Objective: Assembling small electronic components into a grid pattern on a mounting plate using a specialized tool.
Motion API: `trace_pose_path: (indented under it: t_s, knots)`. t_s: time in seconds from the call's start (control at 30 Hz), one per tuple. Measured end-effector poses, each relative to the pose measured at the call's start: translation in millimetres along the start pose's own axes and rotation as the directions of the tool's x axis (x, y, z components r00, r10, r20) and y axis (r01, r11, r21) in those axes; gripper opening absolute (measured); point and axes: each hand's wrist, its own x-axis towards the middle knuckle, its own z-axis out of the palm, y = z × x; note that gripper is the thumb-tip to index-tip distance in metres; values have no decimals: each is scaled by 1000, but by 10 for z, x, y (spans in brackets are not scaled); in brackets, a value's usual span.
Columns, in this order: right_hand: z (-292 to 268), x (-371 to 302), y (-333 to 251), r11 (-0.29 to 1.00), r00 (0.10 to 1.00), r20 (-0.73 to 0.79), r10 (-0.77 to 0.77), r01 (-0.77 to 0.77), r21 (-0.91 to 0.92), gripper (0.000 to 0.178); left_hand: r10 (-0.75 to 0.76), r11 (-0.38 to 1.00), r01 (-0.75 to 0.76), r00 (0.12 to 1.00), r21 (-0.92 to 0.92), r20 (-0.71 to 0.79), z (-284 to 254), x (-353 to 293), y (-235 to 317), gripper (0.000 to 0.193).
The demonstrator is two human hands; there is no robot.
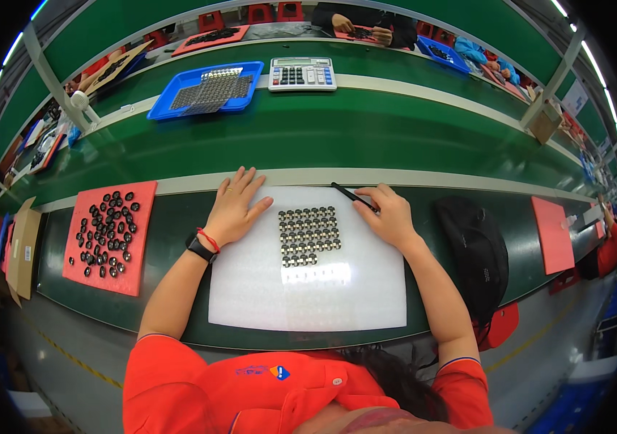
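Observation:
My left hand [235, 208] lies flat with fingers spread, over the upper left corner of a white foam sheet [250, 296]. A dark wristband and a red cord circle that wrist. At the sheet's upper right, my right hand [388, 215] is closed on a slim black pen-like tool [352, 195], whose far end points up and left; its exact kind is unclear. Between my hands, several neat rows of small parts [310, 235] with dark ends and shiny metal middles stand on the sheet. The lowest row is shorter. Neither hand touches them.
At left, a red foam mat [109, 278] bears many loose black round parts [109, 231], beside a cardboard box [23, 249]. A black bag [471, 253] and red mat [553, 235] are right. A blue tray [171, 87] and calculator [303, 74] sit on the shelf. Other people work beyond.

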Motion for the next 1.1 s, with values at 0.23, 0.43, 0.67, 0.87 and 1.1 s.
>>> trace_pose_path:
  t_s: [0.23,0.43,0.67,0.87,1.1]
  knots:
    - [-23,8,-18,999,999,30,38,-38,13,20,-5,1000,5,1000,-8,-1,-1,-7,13,56]
    - [-38,1,-45,998,997,59,50,-52,38,16,-1,1000,0,1000,-6,-11,-4,-12,6,56]
    - [-32,10,-48,997,996,90,28,-34,69,17,-1,1000,1,1000,-13,-14,-3,-11,-12,58]
    - [-46,-10,-59,996,996,84,36,-43,75,18,-12,994,4,998,-111,-68,36,3,-27,57]
    - [-31,-14,-15,996,993,106,42,-51,80,19,3,996,-11,995,-85,-97,88,1,-86,57]
